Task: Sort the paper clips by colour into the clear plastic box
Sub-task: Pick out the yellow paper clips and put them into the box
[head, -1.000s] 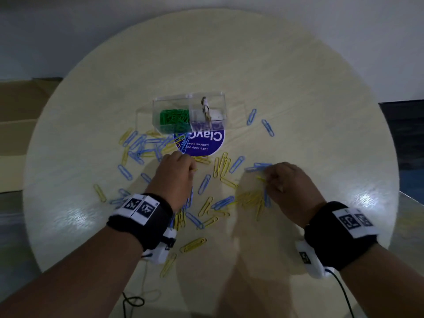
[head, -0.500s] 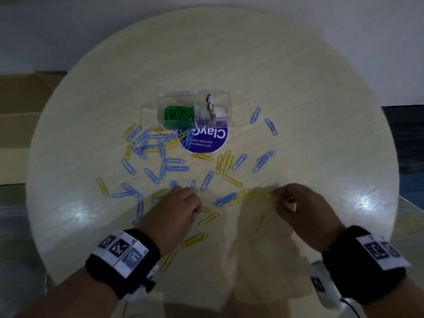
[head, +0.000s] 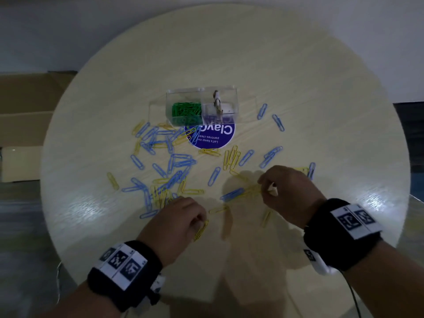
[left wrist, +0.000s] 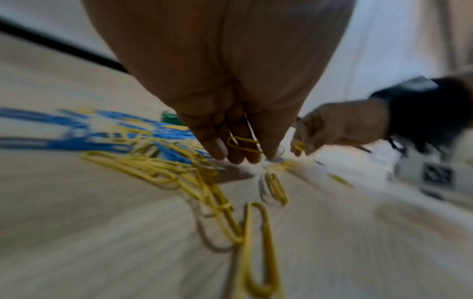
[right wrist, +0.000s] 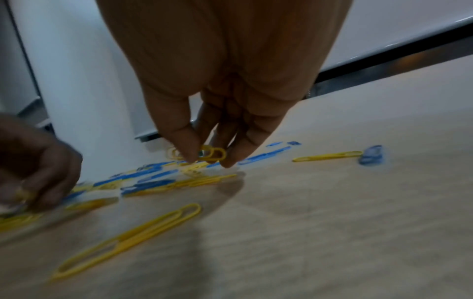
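Blue and yellow paper clips (head: pixel 174 166) lie scattered over the round table (head: pixel 252 65). The clear plastic box (head: pixel 202 106) stands behind them, with green clips (head: pixel 185 109) in its left compartment. My left hand (head: pixel 181 219) is near the table's front, its fingers curled round yellow clips (left wrist: pixel 243 144). A short way to the right, my right hand (head: pixel 286 191) pinches several yellow clips (right wrist: pixel 212 154) between thumb and fingers, just above the table. A yellow clip (right wrist: pixel 128 240) lies flat in front of the right wrist camera.
A round blue sticker (head: pixel 213 136) lies on the table, partly under the box. A small metal item (head: pixel 216 102) stands in the box's right compartment. Cardboard boxes (head: pixel 20 125) sit off the table's left edge. A cable (head: pixel 353 294) hangs from the right wrist.
Both hands have drawn back from the clips near the sticker toward the table's front edge. Each hand still holds yellow clips.
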The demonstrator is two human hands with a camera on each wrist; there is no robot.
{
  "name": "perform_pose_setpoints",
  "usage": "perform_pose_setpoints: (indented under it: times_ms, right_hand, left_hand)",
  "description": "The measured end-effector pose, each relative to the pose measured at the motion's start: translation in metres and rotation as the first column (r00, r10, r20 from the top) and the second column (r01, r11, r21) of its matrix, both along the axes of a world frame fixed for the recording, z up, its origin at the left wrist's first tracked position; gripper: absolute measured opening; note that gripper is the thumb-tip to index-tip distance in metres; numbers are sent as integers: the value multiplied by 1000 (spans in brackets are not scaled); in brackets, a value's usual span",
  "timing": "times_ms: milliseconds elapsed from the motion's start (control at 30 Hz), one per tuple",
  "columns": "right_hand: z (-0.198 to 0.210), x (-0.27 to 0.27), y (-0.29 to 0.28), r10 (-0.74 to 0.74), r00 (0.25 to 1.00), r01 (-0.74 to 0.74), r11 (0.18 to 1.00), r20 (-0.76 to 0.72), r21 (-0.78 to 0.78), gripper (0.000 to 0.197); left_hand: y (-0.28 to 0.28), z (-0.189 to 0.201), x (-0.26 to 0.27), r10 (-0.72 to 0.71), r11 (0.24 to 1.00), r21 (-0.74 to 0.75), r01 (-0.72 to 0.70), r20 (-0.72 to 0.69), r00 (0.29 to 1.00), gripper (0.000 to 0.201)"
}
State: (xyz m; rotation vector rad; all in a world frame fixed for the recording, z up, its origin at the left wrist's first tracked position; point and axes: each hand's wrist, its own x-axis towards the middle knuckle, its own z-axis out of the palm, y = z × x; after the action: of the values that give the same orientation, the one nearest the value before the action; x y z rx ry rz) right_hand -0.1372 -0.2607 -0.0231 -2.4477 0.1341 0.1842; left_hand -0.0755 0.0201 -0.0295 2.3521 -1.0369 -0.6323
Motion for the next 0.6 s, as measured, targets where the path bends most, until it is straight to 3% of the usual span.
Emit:
perform_pose_setpoints:
  times_ms: [100, 233, 400, 533, 600]
  right_hand:
    - [-4, 5, 4, 134, 990, -138, 987, -48, -85, 20]
    - [-6, 7, 6, 201, 977, -213, 953, -76, -214, 19]
    - [2, 10, 10, 52, 968, -114, 963, -245, -245, 13]
    - [7, 14, 10, -16, 935, -45, 985, -355, -164, 31]
    - [7, 16, 7, -11, 926, -68, 978, -377, -196, 31]
  left_hand:
    - [10, 6, 1, 119, 992, -46, -119, -19, 993, 7]
    - [17, 4, -12, 139, 990, 47, -136, -59, 989, 11]
    - [10, -3, -36, 246, 964, 127, -233, -104, 964, 25]
    - [5, -2, -39, 325, 939, 148, -309, -95, 941, 33]
    - [5, -1, -38, 362, 927, 142, -347, -100, 927, 38]
